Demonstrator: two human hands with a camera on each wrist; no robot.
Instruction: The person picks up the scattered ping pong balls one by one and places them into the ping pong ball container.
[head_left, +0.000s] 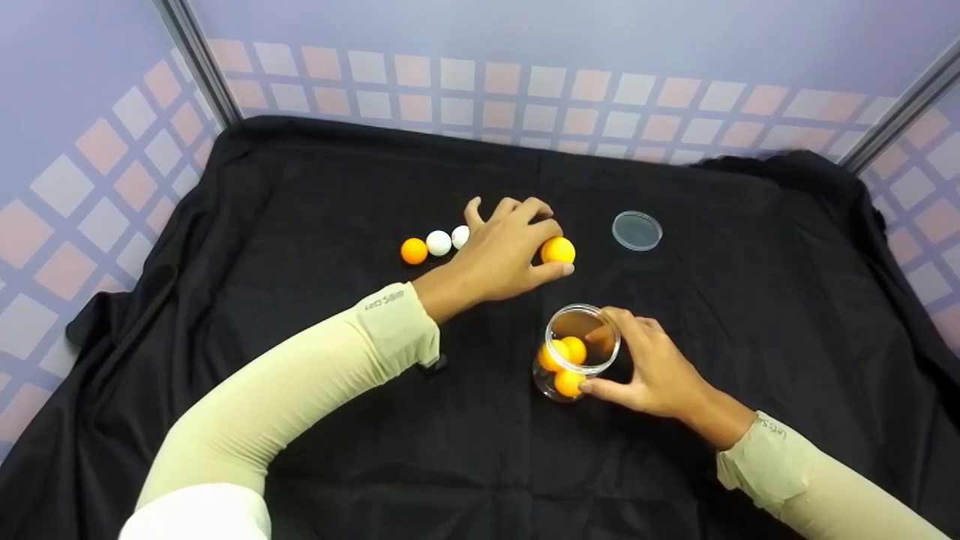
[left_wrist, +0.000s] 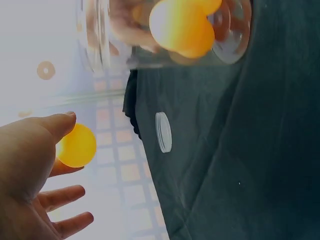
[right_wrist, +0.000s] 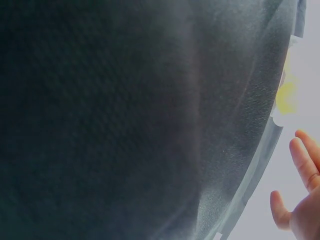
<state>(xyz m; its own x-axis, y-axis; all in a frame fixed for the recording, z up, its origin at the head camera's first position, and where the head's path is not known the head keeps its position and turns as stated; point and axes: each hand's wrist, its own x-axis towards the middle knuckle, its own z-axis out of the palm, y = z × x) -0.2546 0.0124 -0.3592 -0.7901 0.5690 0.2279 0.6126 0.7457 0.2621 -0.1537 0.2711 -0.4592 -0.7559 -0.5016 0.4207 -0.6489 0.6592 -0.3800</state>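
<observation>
My left hand (head_left: 504,251) pinches an orange ping-pong ball (head_left: 559,251) between thumb and fingers, behind the jar and above the cloth. In the left wrist view the same ball (left_wrist: 77,145) sits by the thumb, the other fingers spread. My right hand (head_left: 654,365) holds a clear, lidless jar (head_left: 541,381) near its rim, fingers on the far side and thumb in front. Several orange balls (head_left: 570,383) lie inside it. Beyond the left wrist rest an orange ball (head_left: 414,251) and two white balls (head_left: 439,242), one partly hidden by that hand.
A clear round lid (head_left: 637,230) lies flat on the black cloth (head_left: 420,465), behind and right of the jar. Tiled panels (head_left: 480,82) enclose the back and sides. The right wrist view shows mostly dark cloth, with the hand (right_wrist: 307,200) at its edge.
</observation>
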